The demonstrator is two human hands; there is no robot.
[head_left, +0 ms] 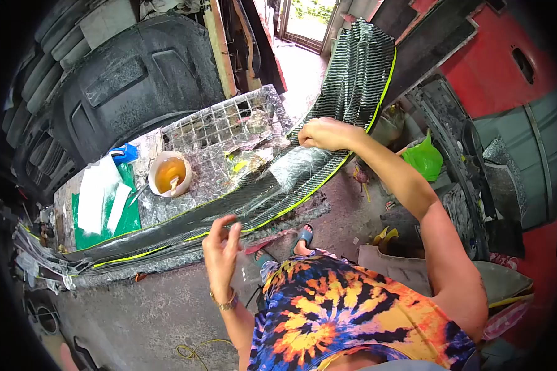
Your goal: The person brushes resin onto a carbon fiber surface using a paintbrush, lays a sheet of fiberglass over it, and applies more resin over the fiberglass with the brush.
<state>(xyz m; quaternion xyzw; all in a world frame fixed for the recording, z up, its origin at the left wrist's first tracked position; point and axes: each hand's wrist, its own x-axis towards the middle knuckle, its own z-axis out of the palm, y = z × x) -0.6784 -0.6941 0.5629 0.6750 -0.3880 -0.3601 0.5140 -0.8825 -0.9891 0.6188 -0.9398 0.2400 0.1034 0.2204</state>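
A long, curved part of black carbon-fibre weave (360, 74) with a bright yellow-green edge lies across the work table. My right hand (329, 134) is closed at its middle, with the fingers curled down and partly hidden. Beneath that hand, a whitish see-through sheet (297, 168) lies wrinkled on the weave, and the fingers seem to grip its upper edge. My left hand (221, 255) is raised in front of the near edge of the part. Its fingers and thumb are apart, with nothing visible between them.
A tub of amber liquid (189, 176) holding a tool stands on the resin-stained table (213, 182). White sheets (98, 195) lie on a green sheet (133, 217) at the left. A large black moulded panel (130, 80) stands behind. At right are a green bag (424, 159) and red panels (476, 68).
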